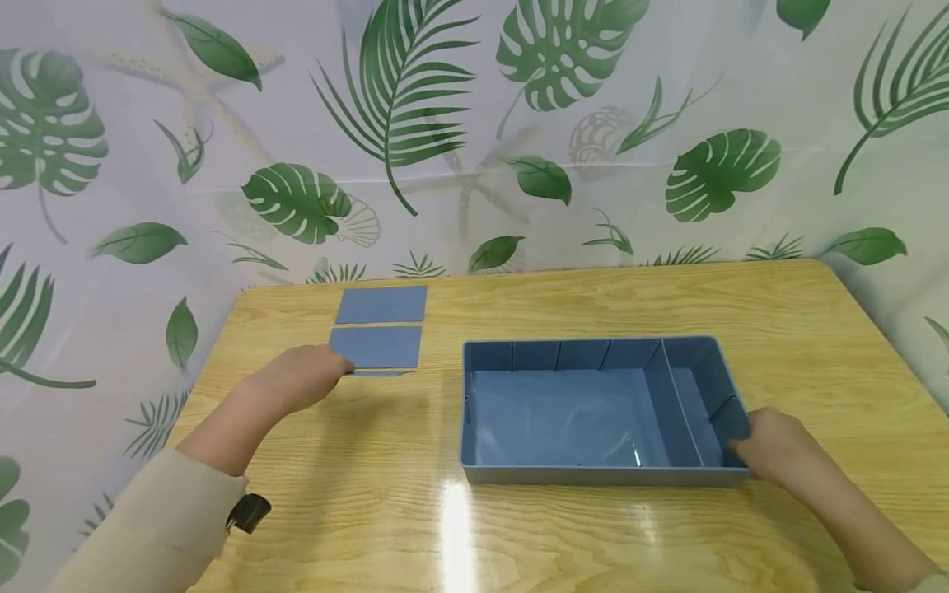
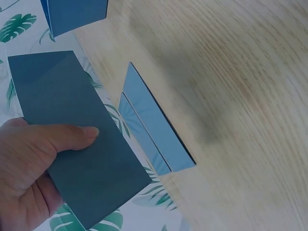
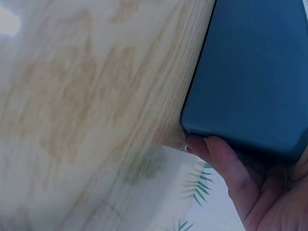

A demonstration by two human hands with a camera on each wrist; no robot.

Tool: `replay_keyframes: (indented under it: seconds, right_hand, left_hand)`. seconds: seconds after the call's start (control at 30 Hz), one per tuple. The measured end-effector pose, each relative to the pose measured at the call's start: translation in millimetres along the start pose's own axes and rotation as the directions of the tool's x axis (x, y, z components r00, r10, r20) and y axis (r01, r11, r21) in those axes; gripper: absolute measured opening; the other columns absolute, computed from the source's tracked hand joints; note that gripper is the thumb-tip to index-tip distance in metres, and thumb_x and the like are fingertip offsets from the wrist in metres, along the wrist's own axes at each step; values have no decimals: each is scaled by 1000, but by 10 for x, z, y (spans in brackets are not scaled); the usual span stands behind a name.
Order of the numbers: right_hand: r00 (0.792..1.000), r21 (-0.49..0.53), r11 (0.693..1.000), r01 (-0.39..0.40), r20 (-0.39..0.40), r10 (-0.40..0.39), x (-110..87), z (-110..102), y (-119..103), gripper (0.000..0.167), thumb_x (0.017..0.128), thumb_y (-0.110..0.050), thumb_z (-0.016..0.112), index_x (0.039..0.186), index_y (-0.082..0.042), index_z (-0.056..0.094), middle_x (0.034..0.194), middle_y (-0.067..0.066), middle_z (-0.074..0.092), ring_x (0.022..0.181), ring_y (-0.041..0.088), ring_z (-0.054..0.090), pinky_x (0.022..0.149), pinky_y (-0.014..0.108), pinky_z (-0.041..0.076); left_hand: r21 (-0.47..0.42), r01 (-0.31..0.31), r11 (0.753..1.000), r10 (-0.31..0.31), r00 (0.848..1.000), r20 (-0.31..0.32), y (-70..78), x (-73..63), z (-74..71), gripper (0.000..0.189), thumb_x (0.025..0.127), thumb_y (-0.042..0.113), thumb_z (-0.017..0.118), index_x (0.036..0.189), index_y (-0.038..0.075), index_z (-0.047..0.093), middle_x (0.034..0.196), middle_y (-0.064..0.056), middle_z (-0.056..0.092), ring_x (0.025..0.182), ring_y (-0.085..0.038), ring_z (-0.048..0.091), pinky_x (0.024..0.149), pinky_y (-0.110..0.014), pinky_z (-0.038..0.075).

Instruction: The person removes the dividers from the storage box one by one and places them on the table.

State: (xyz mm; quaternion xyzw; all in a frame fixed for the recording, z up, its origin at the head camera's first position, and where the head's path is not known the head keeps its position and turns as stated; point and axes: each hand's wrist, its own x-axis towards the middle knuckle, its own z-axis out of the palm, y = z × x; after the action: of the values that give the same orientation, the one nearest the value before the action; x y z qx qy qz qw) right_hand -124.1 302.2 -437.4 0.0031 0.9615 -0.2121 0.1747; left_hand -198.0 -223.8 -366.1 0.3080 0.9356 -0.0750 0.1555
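Note:
My left hand (image 1: 302, 379) pinches a flat blue-grey rectangular panel (image 2: 72, 101), thumb across its face. Seen from the head it is nearly edge-on, a thin strip above the table. Just beyond it, two similar panels lie flat on the table, a far panel (image 1: 381, 305) and a near panel (image 1: 376, 347), with a narrow gap between them. To the right stands a shallow blue-grey storage box (image 1: 593, 475) with one large compartment and a narrower section at its right end. My right hand (image 1: 777, 446) grips the box's right end near the front corner, fingers against its outside.
Everything is on a glossy wood-grain table (image 1: 385, 527). Leaf-printed cloth (image 1: 460, 91) covers the wall behind and at the sides. Short ribs line the inside of the box's back wall. A black clip-like object (image 1: 248, 512) hangs at the left sleeve.

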Motion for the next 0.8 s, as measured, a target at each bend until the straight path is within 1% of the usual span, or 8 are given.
replay_keyframes:
  seconds: [0.1,0.3,0.4,0.5,0.57,0.63,0.7,0.8]
  right_hand:
    - [1000,12,1000,1,-2,0,-11,3,-9,27,89,-9,50,63,-6,45,58,5,49,51,16,47,49,30,39]
    - [1000,18,1000,-9,3,9,-7,0,-22,27,89,-9,50,63,-6,45,59,5,49,52,17,49,49,30,39]
    - [1000,14,1000,-15,5,15,-6,-2,-24,26,89,-9,51,63,-5,46,59,5,49,53,17,49,50,30,39]
    - [1000,10,1000,-21,11,21,-4,-17,-25,25,89,-9,51,64,-5,48,60,5,50,53,17,50,50,30,40]
    - [1000,7,1000,-22,16,22,-3,-36,-25,25,89,-9,51,64,-5,47,60,5,50,54,17,50,50,30,40]
    - [1000,7,1000,-20,20,20,-2,-55,-26,26,89,-9,51,64,-5,47,60,5,50,53,17,50,50,30,40]
    - [1000,6,1000,-20,23,20,-2,-75,-28,27,89,-9,51,63,-6,46,60,5,50,53,17,49,50,30,39]
    - [999,3,1000,-23,31,22,5,-112,-33,24,89,-9,52,65,-3,49,61,6,51,54,17,50,50,31,40]
  left_hand:
    - [1,14,1000,-14,1000,9,-35,10,23,25,92,-3,53,113,1,67,104,-15,69,90,-29,66,76,-35,55]
    - [34,25,999,-25,1000,-12,-100,34,75,22,91,-4,55,108,3,68,85,-10,68,71,-22,64,63,-29,53]
    - [49,29,998,-28,1000,-12,-121,47,97,24,90,-4,56,111,3,67,85,-11,67,69,-21,63,61,-28,52]
    - [59,37,998,-36,999,-23,-143,61,119,26,90,-4,56,114,2,66,88,-13,68,69,-23,63,60,-29,52]
    - [64,42,997,-40,999,-27,-159,73,130,26,90,-4,56,114,2,66,84,-13,67,66,-23,62,57,-28,50]
    - [61,43,997,-41,998,-37,-177,85,145,23,91,-3,56,111,1,66,80,-12,66,63,-21,60,55,-27,48]
    - [55,39,998,-37,998,-44,-189,94,159,18,91,-2,56,106,2,66,74,-10,63,59,-19,57,52,-26,45]
    - [36,25,999,-22,997,-78,-197,106,184,13,92,-2,55,98,3,65,71,-8,61,57,-17,55,51,-27,43]
